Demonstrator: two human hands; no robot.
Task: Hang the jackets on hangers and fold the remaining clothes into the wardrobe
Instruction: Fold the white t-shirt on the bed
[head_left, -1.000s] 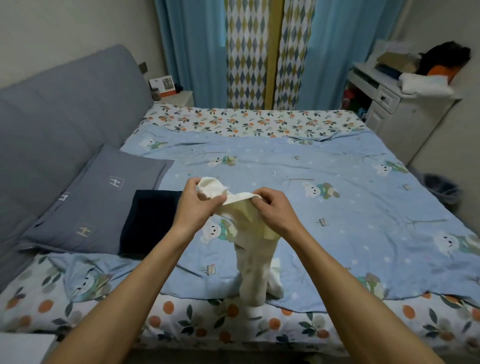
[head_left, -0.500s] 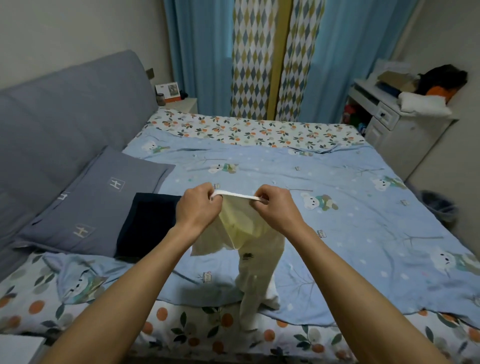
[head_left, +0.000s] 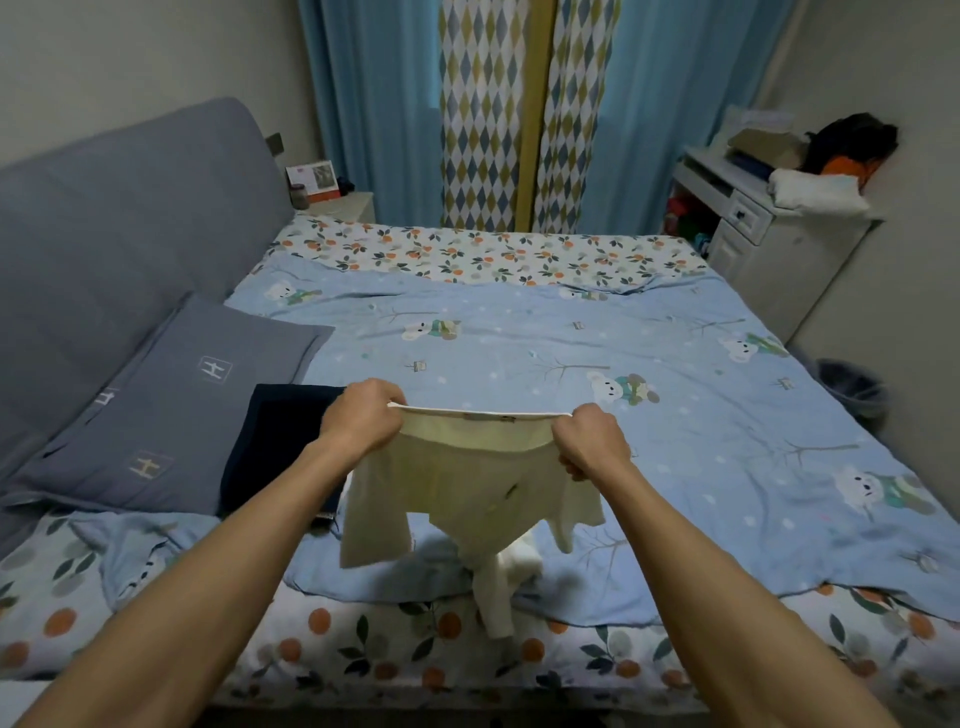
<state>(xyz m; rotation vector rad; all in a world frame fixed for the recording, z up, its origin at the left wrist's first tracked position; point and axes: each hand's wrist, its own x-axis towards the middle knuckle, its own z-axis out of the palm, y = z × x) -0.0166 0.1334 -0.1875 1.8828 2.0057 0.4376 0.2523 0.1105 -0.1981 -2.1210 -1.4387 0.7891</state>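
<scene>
Both hands grip the top band of a cream garment (head_left: 470, 488), held up over the near edge of the bed (head_left: 519, 322): the left hand (head_left: 363, 418) pinches the band's end at about 9 o'clock, the right hand (head_left: 592, 441) has its fingers curled round the other end at 3 o'clock, and the band is pulled taut between them. The rest hangs loose; one flap drops at 7 o'clock, another at 5 o'clock, and a twisted tail trails down onto the blue quilt (head_left: 675, 415) at 6 o'clock. A folded dark garment (head_left: 275, 441) lies just beside the left hand at 9 o'clock, partly on a grey pillow (head_left: 171, 405).

The step looks like spreading the piece out for folding. To do it well, I would give it a shake so the twisted tail untangles, keep the band level, then lower it flat onto the quilt towards 12 o'clock, smoothing creases before the first fold. Letting go early risks the tail bunching underneath
</scene>
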